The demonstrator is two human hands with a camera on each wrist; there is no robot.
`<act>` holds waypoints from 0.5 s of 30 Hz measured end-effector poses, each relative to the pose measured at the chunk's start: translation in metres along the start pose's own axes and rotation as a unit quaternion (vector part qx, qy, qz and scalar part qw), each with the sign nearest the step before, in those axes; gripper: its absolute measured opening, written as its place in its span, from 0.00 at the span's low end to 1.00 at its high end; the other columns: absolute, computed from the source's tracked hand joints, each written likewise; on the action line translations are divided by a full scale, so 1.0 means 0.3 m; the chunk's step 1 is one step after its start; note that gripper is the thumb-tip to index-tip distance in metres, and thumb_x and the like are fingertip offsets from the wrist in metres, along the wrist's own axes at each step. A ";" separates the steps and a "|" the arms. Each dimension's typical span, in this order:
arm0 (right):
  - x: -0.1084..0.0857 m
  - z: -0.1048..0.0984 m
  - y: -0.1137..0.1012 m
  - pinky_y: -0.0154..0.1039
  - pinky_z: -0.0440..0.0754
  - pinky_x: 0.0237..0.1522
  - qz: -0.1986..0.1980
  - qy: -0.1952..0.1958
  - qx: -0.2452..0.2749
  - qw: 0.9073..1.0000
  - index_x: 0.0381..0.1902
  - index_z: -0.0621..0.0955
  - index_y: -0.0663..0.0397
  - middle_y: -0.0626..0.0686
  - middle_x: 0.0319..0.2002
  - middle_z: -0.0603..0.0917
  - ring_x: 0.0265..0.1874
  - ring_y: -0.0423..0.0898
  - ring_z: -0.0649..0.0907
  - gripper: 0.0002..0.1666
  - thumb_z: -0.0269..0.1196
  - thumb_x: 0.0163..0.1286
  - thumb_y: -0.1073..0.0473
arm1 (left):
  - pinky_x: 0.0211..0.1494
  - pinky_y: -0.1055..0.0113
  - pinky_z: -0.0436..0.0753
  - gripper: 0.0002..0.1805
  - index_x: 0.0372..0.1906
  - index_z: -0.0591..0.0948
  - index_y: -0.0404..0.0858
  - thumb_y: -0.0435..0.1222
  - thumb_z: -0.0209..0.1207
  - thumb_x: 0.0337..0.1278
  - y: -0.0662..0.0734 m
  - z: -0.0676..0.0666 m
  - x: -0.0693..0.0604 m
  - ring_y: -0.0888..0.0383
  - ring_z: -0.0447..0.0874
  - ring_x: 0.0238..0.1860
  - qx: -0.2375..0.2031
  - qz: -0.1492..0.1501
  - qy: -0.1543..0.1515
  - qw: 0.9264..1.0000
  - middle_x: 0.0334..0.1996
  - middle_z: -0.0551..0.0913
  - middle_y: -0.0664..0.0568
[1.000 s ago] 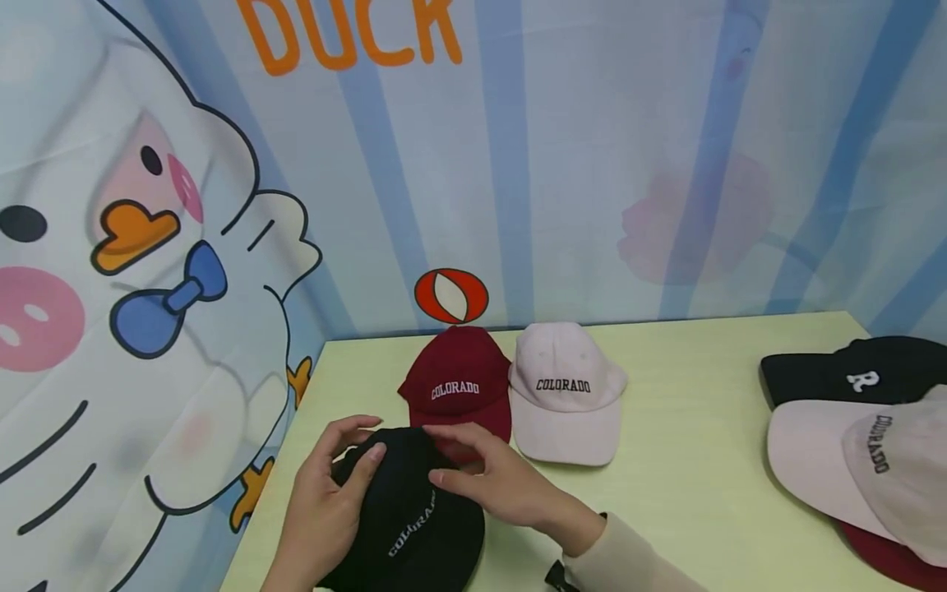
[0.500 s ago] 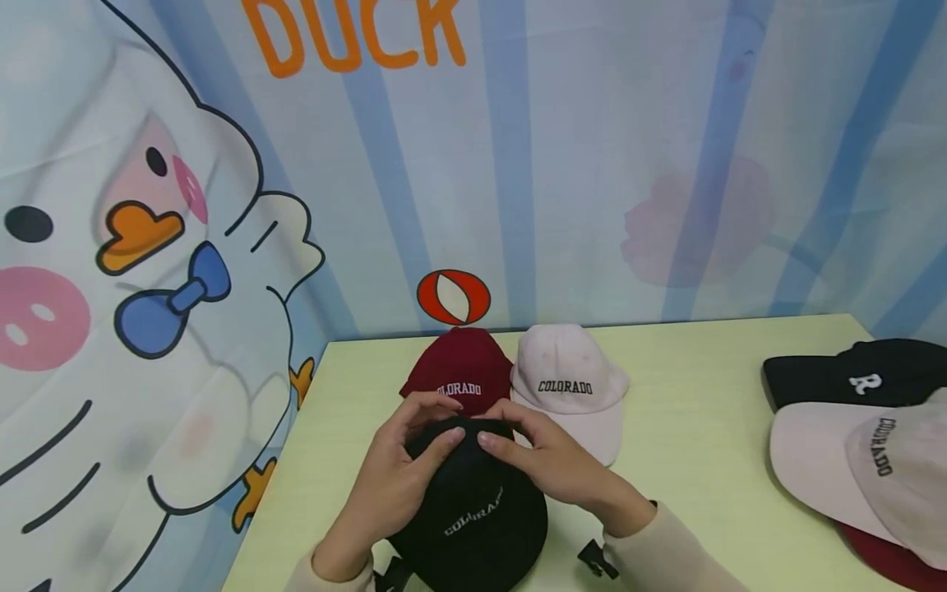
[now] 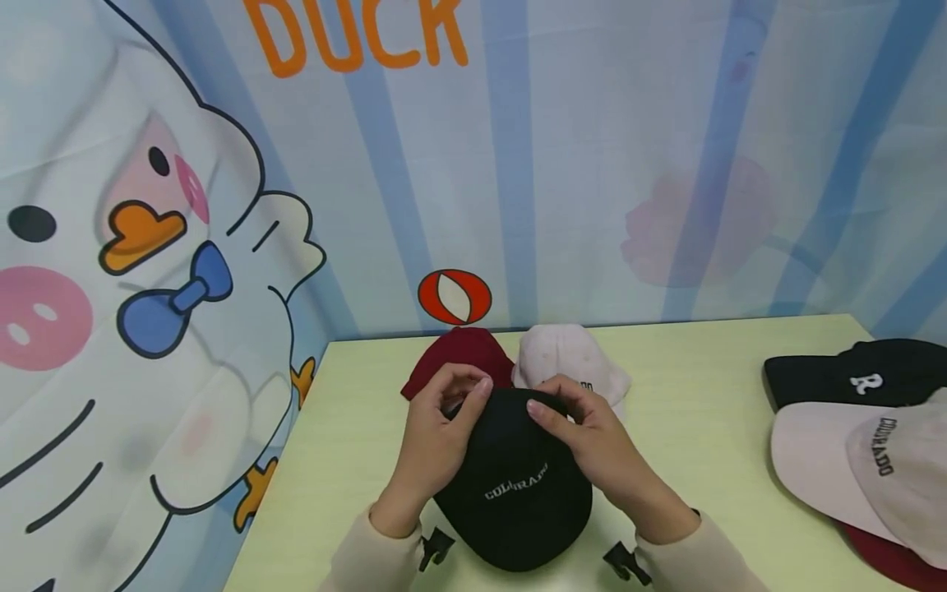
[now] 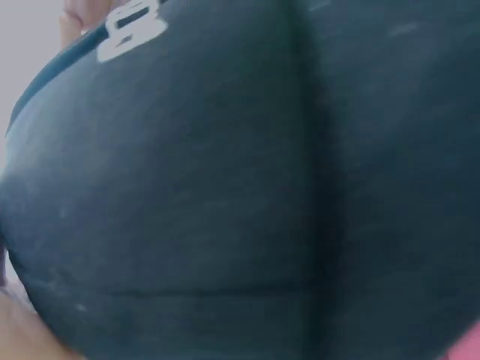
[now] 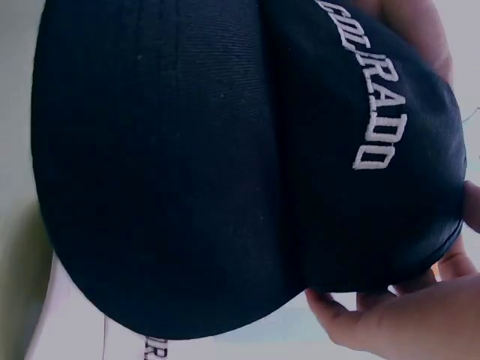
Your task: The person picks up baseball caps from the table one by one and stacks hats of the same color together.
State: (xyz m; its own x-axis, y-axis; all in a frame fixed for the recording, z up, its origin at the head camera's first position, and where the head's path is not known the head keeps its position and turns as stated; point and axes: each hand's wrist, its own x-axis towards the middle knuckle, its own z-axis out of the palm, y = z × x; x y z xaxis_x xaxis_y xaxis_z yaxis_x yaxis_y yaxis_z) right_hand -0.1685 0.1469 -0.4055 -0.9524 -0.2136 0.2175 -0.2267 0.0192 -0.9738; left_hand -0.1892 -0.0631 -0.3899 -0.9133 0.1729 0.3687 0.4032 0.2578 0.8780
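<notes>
A black cap (image 3: 521, 522) with white COLORADO lettering is held up over the table, its brim pointing down toward the person. My left hand (image 3: 436, 432) grips the left side of its crown, thumb on top and fingers hidden behind. On the opposite side, my right hand (image 3: 602, 440) pinches the crown with the thumb in front. Both hands keep the cap between them. Behind it, a dark red cap (image 3: 444, 358) and a pale pink cap (image 3: 562, 353) lie side by side, partly covered. The right wrist view shows the black cap's brim (image 5: 150, 172) and lettering close up.
At the table's right are a black cap (image 3: 814, 378) with a white R, a pale cap (image 3: 821, 460) and a dark red cap (image 3: 888, 551) under it. The pale yellow table (image 3: 710, 411) meets a cartoon-printed backdrop (image 3: 577, 148) behind.
Both hands have carried the black cap rightward and slightly away from the person. It now covers parts of the dark red and pale pink caps. The caps at the right have not moved.
</notes>
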 end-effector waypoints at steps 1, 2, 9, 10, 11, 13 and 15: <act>-0.002 -0.009 -0.004 0.39 0.77 0.55 0.007 0.011 0.002 1.000 0.48 0.79 0.58 0.48 0.42 0.82 0.49 0.46 0.80 0.10 0.61 0.79 0.56 | 0.54 0.62 0.85 0.07 0.50 0.82 0.49 0.44 0.60 0.74 -0.002 0.009 0.005 0.58 0.86 0.44 -0.002 -0.002 0.004 1.000 0.42 0.88 0.54; -0.005 -0.018 -0.009 0.38 0.78 0.53 0.015 0.022 0.005 1.000 0.49 0.79 0.58 0.48 0.42 0.82 0.48 0.45 0.80 0.11 0.61 0.78 0.56 | 0.53 0.62 0.85 0.08 0.50 0.82 0.49 0.44 0.59 0.75 -0.005 0.017 0.010 0.58 0.85 0.43 -0.004 -0.003 0.007 1.000 0.42 0.88 0.54; -0.019 -0.075 -0.041 0.35 0.76 0.53 0.061 0.104 0.010 0.993 0.47 0.79 0.54 0.45 0.42 0.80 0.47 0.44 0.79 0.12 0.62 0.78 0.51 | 0.52 0.61 0.84 0.12 0.56 0.83 0.49 0.45 0.56 0.77 -0.009 0.074 0.035 0.57 0.84 0.45 -0.003 -0.004 -0.002 1.000 0.47 0.88 0.55; -0.022 -0.085 -0.044 0.35 0.76 0.53 0.061 0.113 0.012 0.992 0.47 0.79 0.53 0.44 0.42 0.79 0.47 0.44 0.79 0.12 0.62 0.78 0.51 | 0.53 0.60 0.83 0.13 0.57 0.82 0.49 0.45 0.55 0.78 -0.010 0.081 0.037 0.57 0.84 0.46 -0.001 -0.006 -0.006 1.000 0.48 0.88 0.55; -0.025 -0.097 -0.049 0.35 0.76 0.53 0.059 0.121 0.013 0.991 0.47 0.79 0.52 0.44 0.41 0.79 0.46 0.43 0.79 0.11 0.62 0.79 0.50 | 0.54 0.60 0.83 0.14 0.59 0.82 0.50 0.46 0.55 0.78 -0.010 0.089 0.039 0.57 0.83 0.47 0.001 -0.010 -0.009 1.000 0.49 0.88 0.55; -0.031 -0.124 -0.057 0.35 0.75 0.54 0.053 0.134 0.014 0.989 0.46 0.79 0.50 0.43 0.41 0.79 0.46 0.42 0.79 0.11 0.61 0.79 0.50 | 0.56 0.58 0.82 0.15 0.61 0.81 0.50 0.47 0.54 0.78 -0.013 0.104 0.043 0.56 0.83 0.49 0.004 -0.015 -0.016 1.000 0.51 0.87 0.55; -0.036 -0.153 -0.065 0.35 0.73 0.54 0.045 0.150 0.022 0.987 0.46 0.79 0.49 0.42 0.40 0.79 0.46 0.42 0.79 0.09 0.60 0.80 0.50 | 0.58 0.56 0.82 0.17 0.63 0.81 0.50 0.48 0.54 0.78 -0.018 0.120 0.045 0.56 0.82 0.52 0.002 -0.022 -0.023 0.999 0.54 0.86 0.55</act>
State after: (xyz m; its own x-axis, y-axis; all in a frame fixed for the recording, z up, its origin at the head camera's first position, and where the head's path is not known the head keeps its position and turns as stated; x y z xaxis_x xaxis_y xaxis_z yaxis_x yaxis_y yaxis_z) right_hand -0.1632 0.1937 -0.3858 -0.9874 0.0856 0.1327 -0.1348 -0.0185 -0.9907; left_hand -0.2018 -0.0278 -0.4008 -0.9267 0.2048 0.3150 0.3628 0.2693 0.8921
